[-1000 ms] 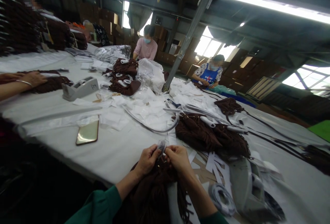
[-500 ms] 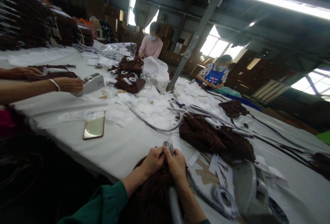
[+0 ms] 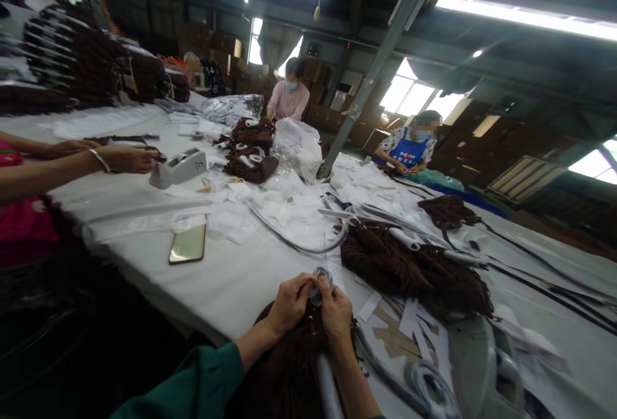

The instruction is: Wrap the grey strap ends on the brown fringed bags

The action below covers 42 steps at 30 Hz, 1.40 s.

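My left hand (image 3: pixel 290 303) and my right hand (image 3: pixel 337 313) meet at the top of a brown bag (image 3: pixel 284 367) at the table's front edge. Between their fingertips is a shiny, plastic-wrapped piece (image 3: pixel 321 284), grey and clear, pinched from both sides. Its exact kind is hard to make out. Small gold-coloured fittings show on the bag just below my fingers. Beside my right wrist a grey wrapped tube (image 3: pixel 329 385) runs down the bag. The bag's lower part falls out of view.
Right of my hands lie more brown bags (image 3: pixel 409 261), paper strips (image 3: pixel 417 326), a grey coil (image 3: pixel 431 383) and a tape dispenser (image 3: pixel 489 361). A phone (image 3: pixel 187 242) lies left. A co-worker's hand (image 3: pixel 128 159) is beside another tape dispenser (image 3: pixel 179 167). A post (image 3: pixel 378 65) rises mid-table.
My fingers have parted slightly, and more of the plastic-wrapped piece shows between them. The co-worker's hand at left has drawn back from the tape dispenser. The whole view has shifted a little.
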### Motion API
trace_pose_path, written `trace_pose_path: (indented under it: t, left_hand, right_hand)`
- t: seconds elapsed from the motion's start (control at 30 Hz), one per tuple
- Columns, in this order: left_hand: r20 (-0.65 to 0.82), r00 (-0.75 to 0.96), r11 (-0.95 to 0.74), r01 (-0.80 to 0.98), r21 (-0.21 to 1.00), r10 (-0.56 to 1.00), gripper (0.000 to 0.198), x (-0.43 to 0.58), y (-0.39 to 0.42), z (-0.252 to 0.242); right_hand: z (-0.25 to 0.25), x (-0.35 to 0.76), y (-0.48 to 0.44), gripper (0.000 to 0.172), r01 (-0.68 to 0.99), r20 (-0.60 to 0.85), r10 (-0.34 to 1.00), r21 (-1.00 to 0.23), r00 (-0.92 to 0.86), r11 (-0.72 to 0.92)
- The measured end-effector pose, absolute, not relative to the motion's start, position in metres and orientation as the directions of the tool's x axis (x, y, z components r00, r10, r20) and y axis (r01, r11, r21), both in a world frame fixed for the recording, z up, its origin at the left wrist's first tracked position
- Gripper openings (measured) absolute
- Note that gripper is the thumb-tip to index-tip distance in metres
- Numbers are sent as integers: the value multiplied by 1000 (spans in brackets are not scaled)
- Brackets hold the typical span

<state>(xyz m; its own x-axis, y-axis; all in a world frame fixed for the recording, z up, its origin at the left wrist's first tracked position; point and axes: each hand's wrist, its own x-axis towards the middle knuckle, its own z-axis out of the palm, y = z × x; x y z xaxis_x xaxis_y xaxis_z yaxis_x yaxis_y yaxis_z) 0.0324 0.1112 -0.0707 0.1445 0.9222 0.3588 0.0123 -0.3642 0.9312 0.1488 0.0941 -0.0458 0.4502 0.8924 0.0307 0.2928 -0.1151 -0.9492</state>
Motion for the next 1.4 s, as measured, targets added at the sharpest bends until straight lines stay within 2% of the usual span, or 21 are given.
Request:
trace_pose_path:
  t: [0.27, 0.5, 0.73, 0.87, 1.03, 1.13, 1.3, 1.4]
  left_hand:
    - [307, 192, -301, -58, 952, 932, 25, 35, 114, -66]
    - [258, 304, -222, -150, 963, 917, 34, 36, 123, -73]
    - [216, 390, -171, -149, 974, 895, 32, 36, 134, -72]
    - [192, 382, -144, -151, 978, 904, 25, 34, 137, -73]
    - [162, 409, -82, -205, 975, 898, 28, 31, 138, -78]
    - [184, 348, -124, -188, 974, 919, 20, 33, 134, -78]
    - [298, 92, -294, -54, 954, 950, 2, 36, 120, -74]
    - [374, 38, -374, -2, 927, 927, 7, 36, 112, -73]
  right_hand:
    - [-55, 154, 98, 56, 192, 15, 931, -980, 364, -59]
    - [-56, 155, 95, 62, 140, -1, 933, -989, 359, -54]
    - [-59, 159, 99, 64, 156, -17, 930, -985, 367, -79]
    - [-56, 157, 99, 64, 176, -18, 931, -981, 365, -88]
    - [-54, 152, 97, 62, 199, -10, 949, -977, 315, -77]
    - [-54, 151, 97, 61, 223, 11, 952, -973, 305, -61]
    - [-52, 149, 97, 57, 280, 47, 949, -959, 311, -45]
    - [-49, 147, 96, 55, 308, 63, 950, -951, 307, -37]
